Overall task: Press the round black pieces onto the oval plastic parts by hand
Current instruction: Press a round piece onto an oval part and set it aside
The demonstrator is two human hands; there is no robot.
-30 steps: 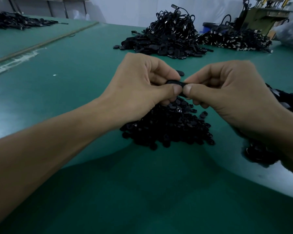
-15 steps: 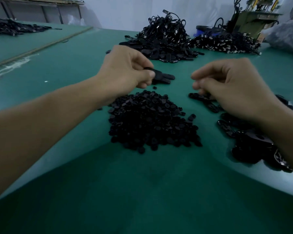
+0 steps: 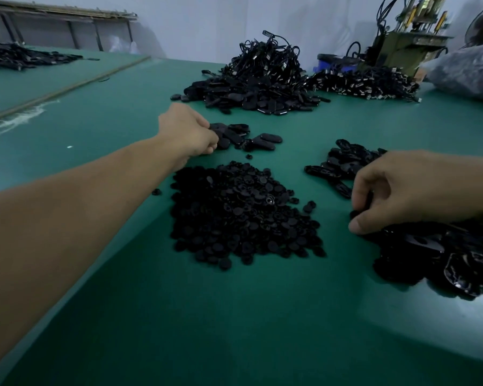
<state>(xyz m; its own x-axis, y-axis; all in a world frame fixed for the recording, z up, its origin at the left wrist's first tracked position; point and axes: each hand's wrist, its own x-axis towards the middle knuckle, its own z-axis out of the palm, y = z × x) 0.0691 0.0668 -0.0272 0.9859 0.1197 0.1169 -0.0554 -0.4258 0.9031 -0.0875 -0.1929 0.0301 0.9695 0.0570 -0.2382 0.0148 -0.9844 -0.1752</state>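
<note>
- Though every part is plain black, no brand, label or writing can be read on any of them, nor on the machine (image 3: 407,37) at 1 o'clock.
- A green table mat (image 3: 234,330) covers the whole work surface; a second green table (image 3: 39,76) lies at 10 o'clock, with its own dark pile and a pale wall behind it.
- Heaps number six on the near table (single pieces are too many and too dark to count).
- At the centre sits the heap of round black pieces (image 3: 243,213), with a few strays just beside its edges.
- At 12 o'clock from it lies a small cluster of oval plastic parts (image 3: 248,137).
- The left hand (image 3: 188,132) reaches out to that cluster, fingers curled down and touching its near-left edge; whether they pinch a part I cannot tell.
- At 3 o'clock lies a loose group of glossy oval shells (image 3: 346,162), and at 4 o'clock a larger pile of the same shells (image 3: 444,260), reaching the frame edge.
- The right hand (image 3: 407,190) hovers over that larger pile, fingers bent and thumb tip down at its left margin, closing on a dark piece between thumb and fingers.
- Far off at 12 o'clock rises a tall heap of oval parts topped with black cords (image 3: 262,76); just right of it is a lower heap of cords with metal ends (image 3: 365,83).
- A grey plastic bag (image 3: 469,71) bulges at 2 o'clock.
</note>
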